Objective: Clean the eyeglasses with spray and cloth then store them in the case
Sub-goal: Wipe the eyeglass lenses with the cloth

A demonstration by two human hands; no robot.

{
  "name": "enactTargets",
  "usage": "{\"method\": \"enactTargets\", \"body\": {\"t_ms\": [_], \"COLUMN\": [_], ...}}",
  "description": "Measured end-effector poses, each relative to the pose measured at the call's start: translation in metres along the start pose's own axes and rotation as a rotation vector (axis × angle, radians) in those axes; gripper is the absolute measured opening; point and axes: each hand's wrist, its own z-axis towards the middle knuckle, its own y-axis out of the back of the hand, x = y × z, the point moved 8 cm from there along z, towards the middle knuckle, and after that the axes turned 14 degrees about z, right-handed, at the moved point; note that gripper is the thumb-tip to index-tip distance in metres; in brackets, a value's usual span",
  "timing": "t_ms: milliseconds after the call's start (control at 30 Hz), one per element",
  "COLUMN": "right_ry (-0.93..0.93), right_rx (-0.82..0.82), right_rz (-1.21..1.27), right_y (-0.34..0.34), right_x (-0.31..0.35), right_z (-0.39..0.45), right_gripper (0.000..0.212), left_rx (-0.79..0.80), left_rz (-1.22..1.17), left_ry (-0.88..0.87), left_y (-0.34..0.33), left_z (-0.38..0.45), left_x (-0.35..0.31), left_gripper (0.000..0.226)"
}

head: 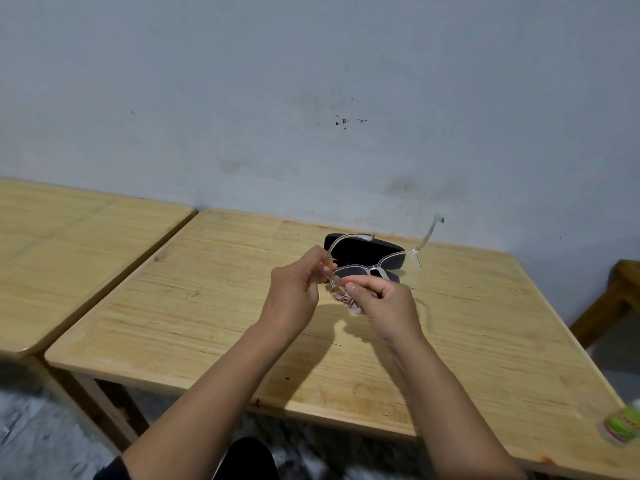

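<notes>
Clear-framed eyeglasses (375, 268) with both temples unfolded hang above the middle of the wooden table (214, 327). My left hand (298, 289) pinches the frame at its left corner. My right hand (384, 301) presses a small pinkish cloth (341, 299) against the left lens. Behind the glasses a black case (349, 249) lies on the table near the wall, partly hidden by the frame. At the table's near right corner sits a blurred bottle with a green label (621, 426), cut off by the view's edge.
A second wooden table (69, 244) stands to the left with a narrow gap between. A wooden piece of furniture (616, 299) shows at the far right. A pale wall runs behind both tables.
</notes>
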Motion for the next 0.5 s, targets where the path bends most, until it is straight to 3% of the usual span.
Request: {"method": "enactTargets", "body": {"t_ms": [267, 367, 500], "right_ry": [0.165, 0.140, 0.074], "right_rx": [-0.587, -0.613, -0.478], "right_rz": [0.284, 0.358, 0.305], "right_y": [0.020, 0.021, 0.017], "right_x": [-0.015, -0.016, -0.019], "right_z": [-0.018, -0.016, -0.010], "right_gripper": [0.019, 0.020, 0.019], "left_rx": [0.010, 0.009, 0.005], "left_rz": [-0.054, -0.052, -0.023], "left_ry": [-0.099, -0.110, -0.146], "left_y": [-0.018, -0.022, -0.020], "left_z": [-0.016, -0.019, -0.015], "left_x": [-0.024, -0.028, -0.027], "left_gripper": [0.041, 0.039, 0.039]}}
